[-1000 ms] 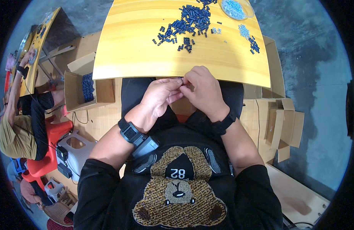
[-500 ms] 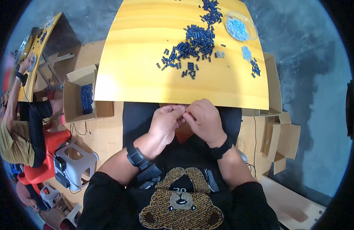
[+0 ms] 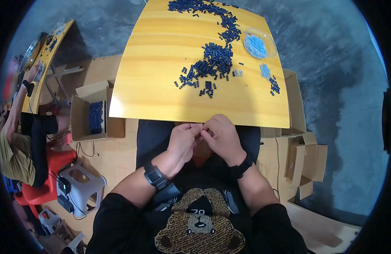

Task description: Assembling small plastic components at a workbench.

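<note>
My left hand (image 3: 183,142) and my right hand (image 3: 221,139) meet over my lap, just below the table's near edge. Both are closed, fingertips pinched together and touching. Whatever they grip is too small or too hidden to make out. Beyond them on the yellow wooden table (image 3: 157,99) lies a heap of small dark cylindrical pieces (image 3: 214,59), with a few loose pieces (image 3: 208,86) nearer me. To the right, a clear round dish (image 3: 269,44) holds small pale blue parts (image 3: 255,45). A little pile of similar pale parts (image 3: 265,70) lies beside some dark pieces (image 3: 274,85).
At left stands an open cardboard box (image 3: 82,127) with dark pieces inside. Cardboard boxes (image 3: 295,101) also stand right of the table. A grey plastic stool (image 3: 74,178) and a red one (image 3: 45,188) are at left, where another person (image 3: 18,148) works at a second table.
The view has tilted, so the table and its far pile show further down and more of the pile appears. My hands stay pinched together, with only slight finger movement.
</note>
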Demonstrator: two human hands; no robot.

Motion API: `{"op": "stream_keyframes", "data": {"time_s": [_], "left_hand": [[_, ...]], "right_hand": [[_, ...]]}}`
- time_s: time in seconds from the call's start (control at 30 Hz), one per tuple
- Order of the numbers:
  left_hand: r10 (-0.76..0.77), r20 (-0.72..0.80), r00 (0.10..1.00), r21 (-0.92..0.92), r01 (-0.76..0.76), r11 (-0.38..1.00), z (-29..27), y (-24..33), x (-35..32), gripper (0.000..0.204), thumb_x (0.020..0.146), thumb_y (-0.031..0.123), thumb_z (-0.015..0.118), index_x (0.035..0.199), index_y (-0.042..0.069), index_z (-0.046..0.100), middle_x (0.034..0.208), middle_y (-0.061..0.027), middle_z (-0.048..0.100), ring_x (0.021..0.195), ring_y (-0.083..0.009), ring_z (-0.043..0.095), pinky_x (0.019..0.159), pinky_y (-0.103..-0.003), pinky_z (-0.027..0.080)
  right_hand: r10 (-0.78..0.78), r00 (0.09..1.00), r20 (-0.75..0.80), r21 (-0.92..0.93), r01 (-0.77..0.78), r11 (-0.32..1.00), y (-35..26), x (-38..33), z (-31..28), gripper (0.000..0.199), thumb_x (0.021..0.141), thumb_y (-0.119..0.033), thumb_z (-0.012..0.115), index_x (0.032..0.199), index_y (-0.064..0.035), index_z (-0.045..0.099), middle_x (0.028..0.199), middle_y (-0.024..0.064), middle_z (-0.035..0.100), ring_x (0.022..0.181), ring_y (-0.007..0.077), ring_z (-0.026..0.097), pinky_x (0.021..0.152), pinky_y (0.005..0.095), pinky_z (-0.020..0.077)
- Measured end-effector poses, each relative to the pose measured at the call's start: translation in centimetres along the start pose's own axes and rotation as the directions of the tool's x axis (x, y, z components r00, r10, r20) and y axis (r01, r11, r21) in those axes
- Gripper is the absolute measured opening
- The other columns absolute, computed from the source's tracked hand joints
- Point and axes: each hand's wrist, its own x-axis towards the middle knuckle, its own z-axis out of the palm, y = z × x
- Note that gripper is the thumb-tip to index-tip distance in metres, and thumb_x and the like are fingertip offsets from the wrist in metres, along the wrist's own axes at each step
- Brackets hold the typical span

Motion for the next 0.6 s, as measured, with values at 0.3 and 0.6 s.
{"op": "stream_keyframes", "data": {"time_s": [0.3, 0.6], "left_hand": [[-0.146, 0.055, 0.988, 0.16, 0.136, 0.978, -5.6, 5.0, -2.4, 0.015, 0.086, 0.013, 0.057, 0.096, 0.001, 0.059, 0.086, -0.0097, 0.065, 0.072, -0.0157, 0.065, 0.062, -0.024, 0.054], [0.293, -0.448, 0.845, -0.101, -0.373, 0.922, -26.0, 11.1, -5.2, 0.016, 0.09, 0.013, 0.047, 0.088, -0.002, 0.053, 0.078, -0.011, 0.061, 0.066, -0.0173, 0.059, 0.06, -0.022, 0.052]], "right_hand": [[0.067, 0.998, -0.003, 0.028, -0.067, 0.997, 0.0, 1.0, -2.0, 0.014, 0.072, -0.015, 0.066, 0.07, -0.003, 0.06, 0.068, 0.0122, 0.056, 0.069, 0.0294, 0.055, 0.062, 0.0366, 0.0438], [0.298, 0.949, -0.101, 0.145, -0.282, 0.948, 2.2, 0.3, -1.4, 0.008, 0.073, -0.006, 0.066, 0.072, -0.0013, 0.06, 0.063, 0.0039, 0.05, 0.053, 0.0106, 0.046, 0.05, 0.0224, 0.0379]]}}
